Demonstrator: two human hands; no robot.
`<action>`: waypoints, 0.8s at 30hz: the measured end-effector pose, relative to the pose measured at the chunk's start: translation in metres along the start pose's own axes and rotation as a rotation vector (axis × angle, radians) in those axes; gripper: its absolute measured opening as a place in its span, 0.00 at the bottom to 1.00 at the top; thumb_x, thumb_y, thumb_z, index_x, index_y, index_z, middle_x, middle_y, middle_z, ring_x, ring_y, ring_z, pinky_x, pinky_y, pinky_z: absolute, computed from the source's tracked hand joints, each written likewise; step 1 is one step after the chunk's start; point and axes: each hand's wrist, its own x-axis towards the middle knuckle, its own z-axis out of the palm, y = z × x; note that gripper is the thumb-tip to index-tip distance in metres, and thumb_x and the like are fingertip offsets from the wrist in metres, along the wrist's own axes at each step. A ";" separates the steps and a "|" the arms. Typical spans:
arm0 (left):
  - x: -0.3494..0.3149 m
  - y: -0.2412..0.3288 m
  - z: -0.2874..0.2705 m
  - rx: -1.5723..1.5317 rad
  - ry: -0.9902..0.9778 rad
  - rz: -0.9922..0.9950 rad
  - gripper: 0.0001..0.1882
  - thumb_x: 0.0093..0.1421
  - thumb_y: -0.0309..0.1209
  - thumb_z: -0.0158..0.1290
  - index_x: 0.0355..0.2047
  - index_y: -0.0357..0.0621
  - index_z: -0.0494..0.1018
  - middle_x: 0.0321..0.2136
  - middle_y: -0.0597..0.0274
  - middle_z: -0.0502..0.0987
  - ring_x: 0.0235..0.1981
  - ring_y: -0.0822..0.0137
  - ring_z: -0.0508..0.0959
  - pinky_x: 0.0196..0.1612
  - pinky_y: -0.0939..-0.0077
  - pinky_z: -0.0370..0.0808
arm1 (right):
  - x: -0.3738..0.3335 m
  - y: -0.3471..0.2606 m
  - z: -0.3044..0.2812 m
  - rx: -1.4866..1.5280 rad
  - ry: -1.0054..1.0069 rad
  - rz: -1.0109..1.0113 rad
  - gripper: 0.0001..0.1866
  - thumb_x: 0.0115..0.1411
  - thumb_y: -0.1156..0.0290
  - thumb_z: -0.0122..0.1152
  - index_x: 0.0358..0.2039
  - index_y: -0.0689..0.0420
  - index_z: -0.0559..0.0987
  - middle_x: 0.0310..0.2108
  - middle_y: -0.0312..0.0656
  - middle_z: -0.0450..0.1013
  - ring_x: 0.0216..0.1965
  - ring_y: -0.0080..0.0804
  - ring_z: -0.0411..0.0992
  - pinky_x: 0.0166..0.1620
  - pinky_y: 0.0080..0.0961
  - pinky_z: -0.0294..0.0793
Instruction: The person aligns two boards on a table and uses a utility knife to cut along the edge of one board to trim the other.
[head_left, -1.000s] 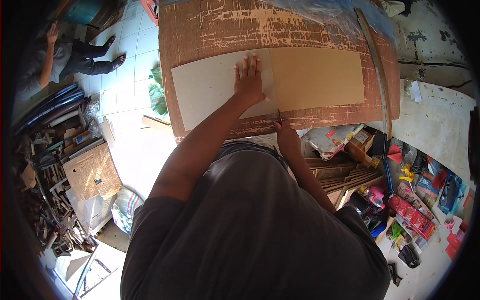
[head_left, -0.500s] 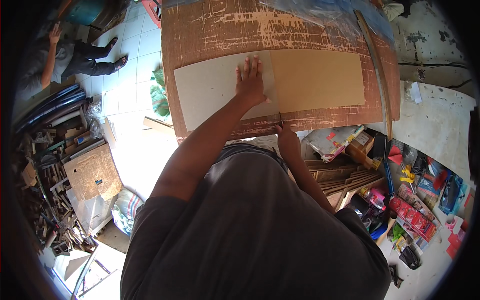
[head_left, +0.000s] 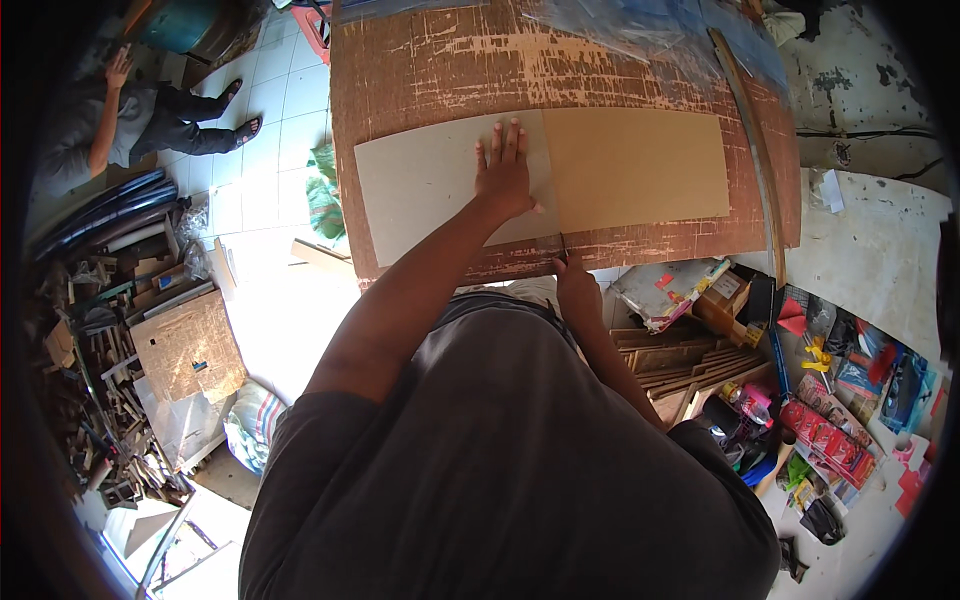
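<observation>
A grey sheet of board (head_left: pixel 430 190) and a tan sheet of board (head_left: pixel 640 165) lie side by side on the worn brown table, meeting at a straight seam. With fingers spread, my left hand (head_left: pixel 503 180) presses flat on the grey sheet, close to that seam. At the seam's near end, by the table's front edge, my right hand (head_left: pixel 575 285) is closed around a thin, dark, knife-like tool (head_left: pixel 563 244). Its tip points away from me, along the seam. Most of its handle is hidden in my fingers.
A long wooden strip (head_left: pixel 745 120) lies along the right of the table (head_left: pixel 440 60), with clear plastic sheeting (head_left: pixel 640 35) at its far edge. Stacked slats (head_left: pixel 690 365) stand below on the right. Wood offcuts (head_left: pixel 110 400) fill the left. Another person (head_left: pixel 170 125) is at far left.
The whole view has shifted slightly. My left hand stays flat on the grey sheet, and my right hand still holds the tool at the seam's near end.
</observation>
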 end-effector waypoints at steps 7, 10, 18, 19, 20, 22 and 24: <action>0.001 0.003 -0.002 0.020 -0.036 -0.006 0.72 0.44 0.54 0.69 0.71 0.35 0.29 0.72 0.51 0.24 0.73 0.48 0.27 0.71 0.40 0.37 | -0.009 0.013 0.013 0.014 0.047 -0.034 0.19 0.71 0.55 0.45 0.44 0.61 0.67 0.28 0.59 0.77 0.31 0.62 0.76 0.33 0.55 0.75; 0.002 0.001 -0.001 0.009 -0.042 -0.007 0.72 0.44 0.55 0.69 0.71 0.36 0.29 0.73 0.52 0.23 0.73 0.48 0.26 0.71 0.41 0.36 | -0.012 0.011 0.007 0.029 0.027 -0.022 0.18 0.71 0.56 0.45 0.44 0.61 0.67 0.26 0.60 0.76 0.31 0.64 0.75 0.32 0.56 0.74; 0.003 -0.001 -0.001 0.041 -0.014 0.004 0.74 0.42 0.57 0.69 0.71 0.35 0.29 0.72 0.51 0.24 0.73 0.47 0.28 0.71 0.40 0.38 | -0.020 0.002 -0.035 0.066 0.088 -0.047 0.19 0.71 0.54 0.45 0.39 0.61 0.68 0.24 0.60 0.76 0.29 0.62 0.76 0.31 0.54 0.74; 0.002 -0.001 -0.001 0.036 -0.014 0.000 0.74 0.42 0.57 0.69 0.71 0.35 0.29 0.72 0.51 0.24 0.73 0.47 0.28 0.71 0.40 0.38 | -0.015 -0.001 -0.040 0.080 0.111 -0.018 0.20 0.71 0.54 0.46 0.38 0.61 0.68 0.24 0.61 0.75 0.30 0.63 0.76 0.32 0.54 0.75; 0.002 -0.001 0.000 0.030 -0.013 -0.005 0.74 0.42 0.58 0.69 0.71 0.35 0.29 0.72 0.51 0.24 0.73 0.46 0.29 0.71 0.40 0.39 | -0.008 -0.003 -0.044 0.094 0.134 0.010 0.20 0.70 0.53 0.46 0.37 0.61 0.68 0.25 0.61 0.75 0.30 0.63 0.76 0.32 0.54 0.75; 0.002 0.002 -0.001 0.043 -0.015 -0.001 0.74 0.41 0.58 0.69 0.71 0.35 0.29 0.72 0.51 0.24 0.73 0.46 0.29 0.71 0.40 0.39 | 0.016 -0.003 -0.047 0.085 0.145 0.012 0.21 0.70 0.53 0.46 0.36 0.61 0.69 0.25 0.61 0.76 0.32 0.62 0.77 0.34 0.53 0.75; 0.002 0.002 -0.001 0.056 -0.020 -0.006 0.75 0.41 0.58 0.69 0.71 0.35 0.29 0.72 0.51 0.24 0.73 0.46 0.29 0.71 0.40 0.39 | 0.045 -0.006 -0.049 0.058 0.211 -0.122 0.21 0.70 0.53 0.45 0.37 0.62 0.70 0.27 0.61 0.76 0.34 0.62 0.77 0.36 0.53 0.76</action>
